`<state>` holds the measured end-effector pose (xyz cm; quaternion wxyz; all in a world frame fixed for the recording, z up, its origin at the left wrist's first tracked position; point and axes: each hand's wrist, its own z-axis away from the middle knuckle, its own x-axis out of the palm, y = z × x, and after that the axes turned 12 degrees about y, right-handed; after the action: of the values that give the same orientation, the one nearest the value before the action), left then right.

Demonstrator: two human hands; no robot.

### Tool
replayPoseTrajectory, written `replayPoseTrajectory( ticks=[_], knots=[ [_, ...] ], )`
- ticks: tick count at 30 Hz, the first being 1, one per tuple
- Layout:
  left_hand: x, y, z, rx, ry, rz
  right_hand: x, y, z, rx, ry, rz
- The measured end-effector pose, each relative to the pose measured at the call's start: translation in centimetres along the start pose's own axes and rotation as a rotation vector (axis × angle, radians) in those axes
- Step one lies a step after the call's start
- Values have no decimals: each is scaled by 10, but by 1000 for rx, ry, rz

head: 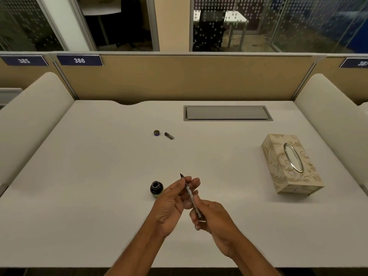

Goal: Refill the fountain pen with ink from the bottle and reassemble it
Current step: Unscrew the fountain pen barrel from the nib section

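A slim fountain pen (190, 194) points its dark nib away from me, held above the white desk. My left hand (175, 202) pinches its front part just behind the nib. My right hand (211, 218) grips its rear end. The open ink bottle (156, 189), small, round and dark, stands on the desk just left of my left hand. Farther back on the desk lie the bottle cap (156, 133) and, right of it, a short dark pen part (169, 135).
A patterned tissue box (290, 164) sits on the right of the desk (99, 176). A grey cable hatch (227, 113) is set into the desk's far side. Partition panels rise behind and at both sides.
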<state>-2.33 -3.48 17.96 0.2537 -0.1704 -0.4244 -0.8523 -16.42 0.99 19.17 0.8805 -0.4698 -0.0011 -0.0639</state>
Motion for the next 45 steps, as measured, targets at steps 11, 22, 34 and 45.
replayPoseTrajectory(
  ticks=[11,22,34,45],
  knots=[
    [11,-1,4,14,100,60,11,1,6,-291,312,177],
    [19,6,3,20,126,82,8,-11,1,149,350,-367],
    [22,5,3,13,125,84,4,-20,1,325,232,-593],
    [23,0,5,3,112,76,-3,-21,7,399,169,-650]
  ],
)
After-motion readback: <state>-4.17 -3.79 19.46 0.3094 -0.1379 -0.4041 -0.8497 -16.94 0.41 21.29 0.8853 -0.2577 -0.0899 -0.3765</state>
